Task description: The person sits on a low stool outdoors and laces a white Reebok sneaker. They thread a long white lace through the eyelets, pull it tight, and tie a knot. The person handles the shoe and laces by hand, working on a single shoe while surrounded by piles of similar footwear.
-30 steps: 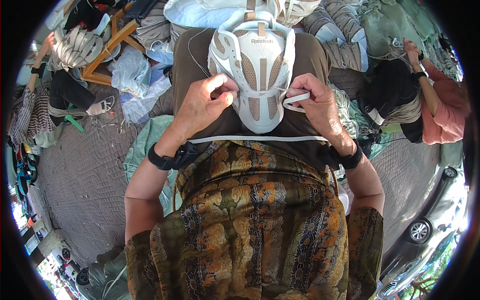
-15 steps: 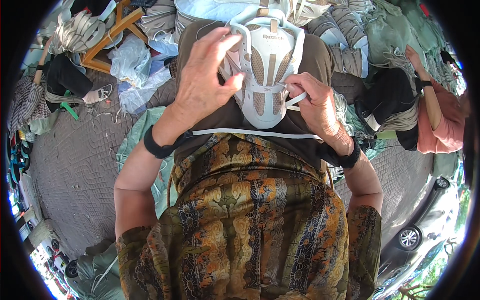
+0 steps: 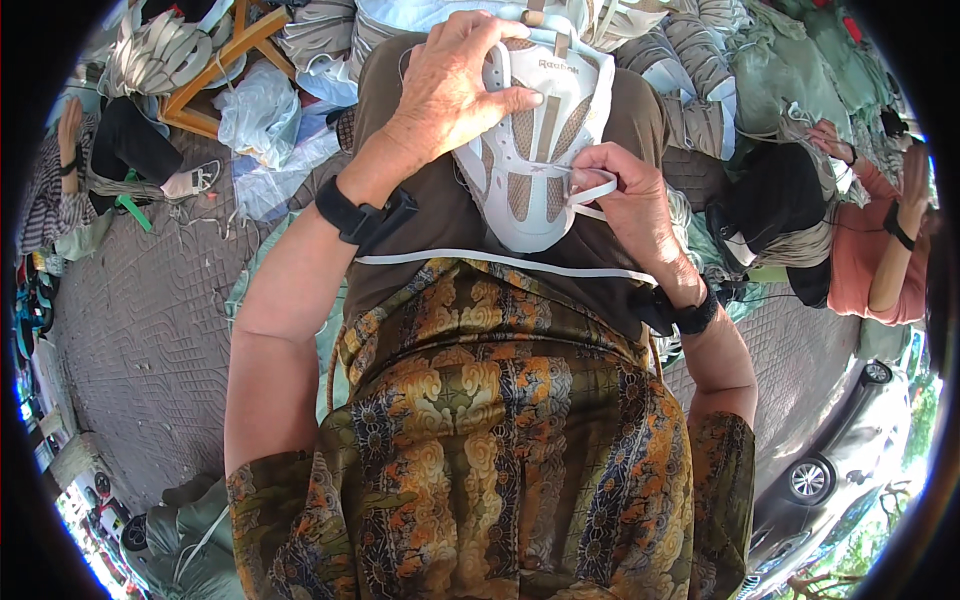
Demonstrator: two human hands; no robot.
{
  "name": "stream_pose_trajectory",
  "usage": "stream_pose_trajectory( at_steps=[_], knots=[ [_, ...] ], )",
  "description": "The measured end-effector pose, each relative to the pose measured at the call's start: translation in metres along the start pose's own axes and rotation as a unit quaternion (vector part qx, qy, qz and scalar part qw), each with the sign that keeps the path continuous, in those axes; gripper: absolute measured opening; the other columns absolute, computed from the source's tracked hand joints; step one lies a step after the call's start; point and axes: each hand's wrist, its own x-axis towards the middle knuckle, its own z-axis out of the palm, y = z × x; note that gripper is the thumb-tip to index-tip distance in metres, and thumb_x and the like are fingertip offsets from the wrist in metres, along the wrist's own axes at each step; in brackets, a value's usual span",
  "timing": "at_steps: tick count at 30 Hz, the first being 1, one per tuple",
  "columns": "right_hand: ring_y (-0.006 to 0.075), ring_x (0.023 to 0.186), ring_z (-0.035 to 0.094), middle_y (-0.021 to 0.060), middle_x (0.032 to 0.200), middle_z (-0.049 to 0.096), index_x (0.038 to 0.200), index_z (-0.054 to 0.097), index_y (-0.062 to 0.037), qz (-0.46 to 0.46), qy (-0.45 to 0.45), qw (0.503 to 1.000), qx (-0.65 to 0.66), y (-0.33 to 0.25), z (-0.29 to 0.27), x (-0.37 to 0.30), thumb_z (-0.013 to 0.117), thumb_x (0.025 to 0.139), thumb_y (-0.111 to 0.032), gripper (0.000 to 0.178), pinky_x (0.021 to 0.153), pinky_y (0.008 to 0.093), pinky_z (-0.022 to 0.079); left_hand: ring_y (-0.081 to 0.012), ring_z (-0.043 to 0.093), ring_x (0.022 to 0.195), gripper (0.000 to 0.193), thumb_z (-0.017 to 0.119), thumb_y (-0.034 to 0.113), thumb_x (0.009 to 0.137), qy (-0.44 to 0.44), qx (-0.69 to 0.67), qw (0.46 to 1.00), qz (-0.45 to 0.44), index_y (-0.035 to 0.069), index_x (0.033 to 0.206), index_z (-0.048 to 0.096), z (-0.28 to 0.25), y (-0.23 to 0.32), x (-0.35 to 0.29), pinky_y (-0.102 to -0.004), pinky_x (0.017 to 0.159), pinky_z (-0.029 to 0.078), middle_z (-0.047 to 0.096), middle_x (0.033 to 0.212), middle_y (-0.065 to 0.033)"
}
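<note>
Pavement: patterned, outdoors, well below the fingers
Car: one big one, off to the fingers' right, cut off at the edge
Shoe: one between both hands' fingers, over the lap, collar partly hidden
Left hand: spread wide over the shoe, can't tell if touching
Right hand: thumb and finger pinching one white lace, ends hard to see tbh
</note>
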Motion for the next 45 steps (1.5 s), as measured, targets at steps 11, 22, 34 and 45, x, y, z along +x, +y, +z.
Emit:
stream_pose_trajectory(
  at_steps=[11, 22, 34, 45],
  knots=[
    [0.0318, 0.078, 0.066, 0.0120, 0.090, 0.065, 0.105, 0.063, -0.0061, -0.175, 0.022, 0.949, -0.260, -0.016, 0.007, -0.007, 0.064, 0.089, 0.001, 0.017, 0.067, 0.0350, 0.052, -0.0271, 0.055, 0.108, 0.052, 0.074, 0.032, 0.086, -0.031, -0.014, 0.999, 0.027, 0.012, 0.129, 0.053, -0.019, 0.013, -0.005, -0.0420, 0.094, 0.043, 0.054, 0.119, -0.0121],
    [0.0354, 0.074, 0.064, 0.0132, 0.084, 0.063, 0.096, 0.062, -0.0056, -0.147, 0.035, 0.948, -0.279, -0.011, 0.012, -0.003, 0.065, 0.086, -0.001, 0.011, 0.064, 0.0398, 0.050, -0.0308, 0.052, 0.108, 0.059, 0.073, 0.044, 0.087, -0.052, -0.029, 0.998, 0.003, 0.015, 0.134, 0.051, -0.020, 0.013, -0.010, -0.0447, 0.091, 0.039, 0.049, 0.123, -0.0129],
    [0.0335, 0.071, 0.061, 0.0119, 0.080, 0.060, 0.092, 0.061, -0.0050, -0.223, 0.055, 0.922, -0.313, -0.022, 0.023, 0.000, 0.065, 0.083, 0.001, 0.012, 0.062, 0.0401, 0.048, -0.0331, 0.051, 0.111, 0.059, 0.070, 0.045, 0.090, -0.068, -0.052, 0.996, -0.009, 0.015, 0.136, 0.049, -0.024, 0.013, -0.012, -0.0473, 0.094, 0.037, 0.047, 0.128, -0.0158],
    [0.0217, 0.067, 0.062, 0.0109, 0.078, 0.061, 0.089, 0.059, -0.0024, -0.123, 0.039, 0.950, -0.286, -0.021, 0.028, -0.001, 0.063, 0.083, 0.004, 0.010, 0.061, 0.0323, 0.049, -0.0362, 0.050, 0.116, 0.061, 0.068, 0.048, 0.090, -0.052, -0.047, 0.998, 0.005, 0.015, 0.137, 0.048, -0.024, 0.011, -0.015, -0.0487, 0.095, 0.036, 0.046, 0.132, -0.0172]
  ],
)
